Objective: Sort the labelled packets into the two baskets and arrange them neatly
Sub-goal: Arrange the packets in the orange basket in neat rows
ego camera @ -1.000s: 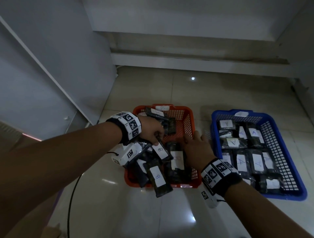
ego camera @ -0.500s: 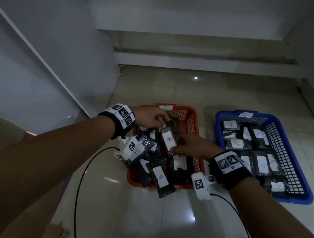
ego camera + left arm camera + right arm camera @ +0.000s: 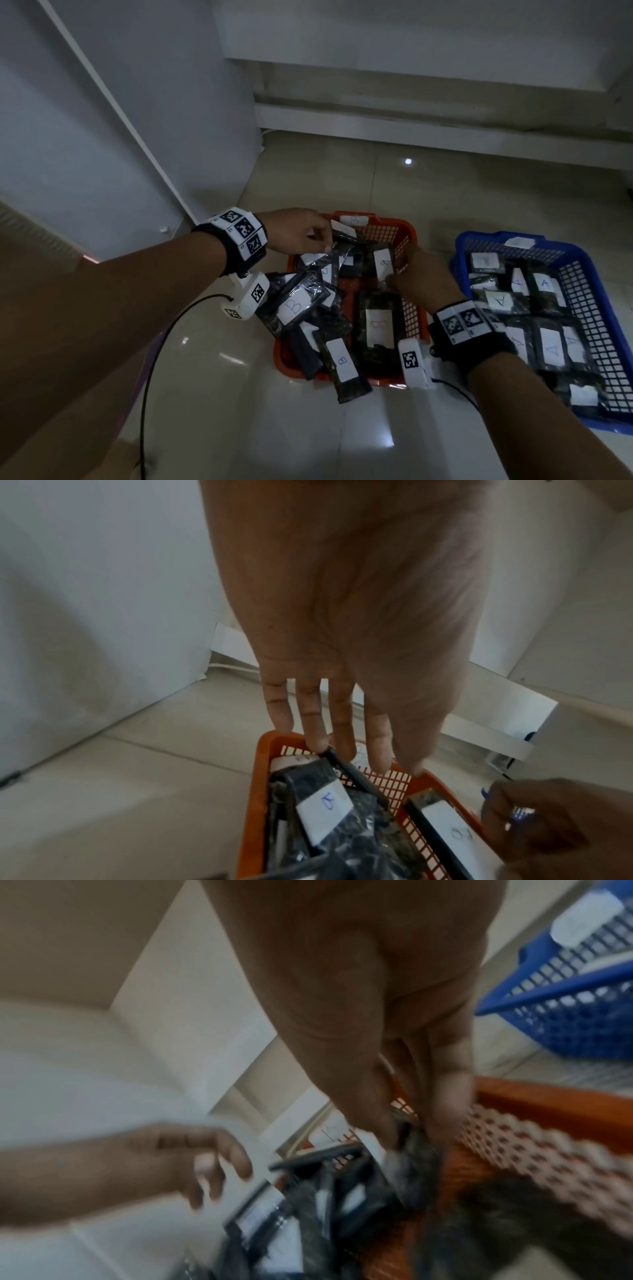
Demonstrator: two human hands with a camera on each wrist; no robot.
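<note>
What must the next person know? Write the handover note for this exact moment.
Left hand: open, straight fingers touching packets at the far end of the orange basket.
Right hand: pinches a B packet by the basket's right wall.
Done: A packets lie in rough rows in the blue basket; the B's are all in the orange one.
Left: the B pile is jumbled and one packet overhangs the near rim. Lay them in rows.

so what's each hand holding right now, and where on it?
Right hand pinches the near end of a B-labelled packet over the orange basket. Left hand: straight fingers touch a packet's far end, gripping nothing.
</note>
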